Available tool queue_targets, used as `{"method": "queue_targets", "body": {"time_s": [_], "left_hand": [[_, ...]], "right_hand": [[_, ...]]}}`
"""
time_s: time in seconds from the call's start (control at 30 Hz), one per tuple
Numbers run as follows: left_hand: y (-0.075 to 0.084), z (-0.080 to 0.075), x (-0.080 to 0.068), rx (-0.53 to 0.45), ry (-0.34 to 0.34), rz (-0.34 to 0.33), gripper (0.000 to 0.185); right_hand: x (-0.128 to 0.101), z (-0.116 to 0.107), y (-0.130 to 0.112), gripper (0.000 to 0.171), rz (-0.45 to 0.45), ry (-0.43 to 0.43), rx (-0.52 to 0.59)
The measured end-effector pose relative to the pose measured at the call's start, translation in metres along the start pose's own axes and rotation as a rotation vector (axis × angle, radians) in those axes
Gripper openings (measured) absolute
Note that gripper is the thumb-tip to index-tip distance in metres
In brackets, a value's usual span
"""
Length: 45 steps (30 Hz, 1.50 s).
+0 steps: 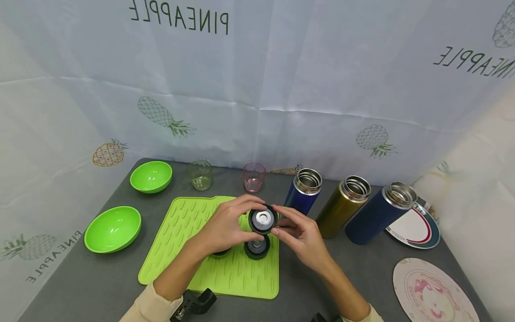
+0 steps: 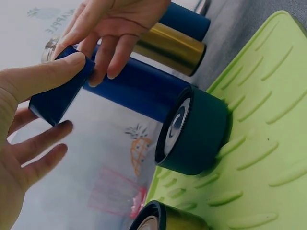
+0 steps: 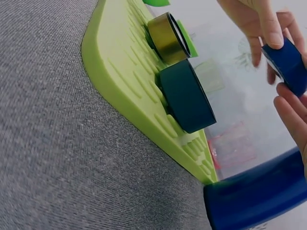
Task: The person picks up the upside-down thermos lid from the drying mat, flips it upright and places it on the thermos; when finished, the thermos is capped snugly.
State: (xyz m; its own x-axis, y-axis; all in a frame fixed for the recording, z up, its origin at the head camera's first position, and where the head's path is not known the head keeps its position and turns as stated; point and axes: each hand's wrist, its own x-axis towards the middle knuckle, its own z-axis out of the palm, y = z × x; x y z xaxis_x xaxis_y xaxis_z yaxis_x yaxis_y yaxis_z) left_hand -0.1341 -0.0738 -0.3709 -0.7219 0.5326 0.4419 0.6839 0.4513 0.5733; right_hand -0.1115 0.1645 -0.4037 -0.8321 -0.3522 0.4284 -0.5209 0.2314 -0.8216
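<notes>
Fingers (image 1: pixel 257 203) of both hands pinch the blue lid (image 1: pixel 263 219) above the green mat (image 1: pixel 181 232).

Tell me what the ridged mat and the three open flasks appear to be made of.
The mat looks like soft matte silicone: lime green, moulded ridges, rounded edge. The blue flask, gold flask and dark blue flask look like stainless steel with glossy coloured coating: bare silvery threaded rims.

You get bright, even light from overhead, with only soft shadows under the hands. The head view bows toward its edges, strongest at 3 and 9 o'clock. Both wrist views blur close up; mild glare marks the gold flask (image 2: pixel 170 48).
</notes>
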Motion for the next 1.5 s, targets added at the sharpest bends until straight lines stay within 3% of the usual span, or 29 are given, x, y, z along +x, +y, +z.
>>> {"method": "queue_targets", "body": {"time_s": [0.2,0.37,0.7,0.8,1.1,1.27,1.5], "left_hand": [[-0.002,-0.006,-0.002,-0.107,-0.072,-0.031,0.052],[-0.005,-0.009,-0.001,-0.195,-0.045,-0.018,0.033],[-0.003,-0.012,0.002,-0.351,-0.043,-0.171,0.051],[-0.002,-0.013,0.003,-0.356,-0.048,-0.177,0.051],[0.005,-0.011,0.003,-0.254,0.010,-0.081,0.037],[0.005,-0.009,0.000,-0.186,0.065,0.016,0.034],[0.006,-0.006,0.002,-0.109,0.127,0.162,0.034]], "right_hand": [[0.000,-0.001,-0.001,0.051,-0.012,-0.018,0.034],[0.003,-0.004,-0.003,0.053,-0.025,-0.007,0.051],[0.005,-0.008,-0.005,0.056,-0.017,-0.006,0.062],[0.005,-0.008,-0.005,0.054,-0.015,-0.007,0.052],[0.005,-0.011,-0.007,0.050,0.016,-0.016,0.020],[0.004,-0.010,-0.007,0.046,0.036,-0.061,0.020],[0.005,-0.010,-0.005,0.047,-0.041,-0.071,0.062]]}}
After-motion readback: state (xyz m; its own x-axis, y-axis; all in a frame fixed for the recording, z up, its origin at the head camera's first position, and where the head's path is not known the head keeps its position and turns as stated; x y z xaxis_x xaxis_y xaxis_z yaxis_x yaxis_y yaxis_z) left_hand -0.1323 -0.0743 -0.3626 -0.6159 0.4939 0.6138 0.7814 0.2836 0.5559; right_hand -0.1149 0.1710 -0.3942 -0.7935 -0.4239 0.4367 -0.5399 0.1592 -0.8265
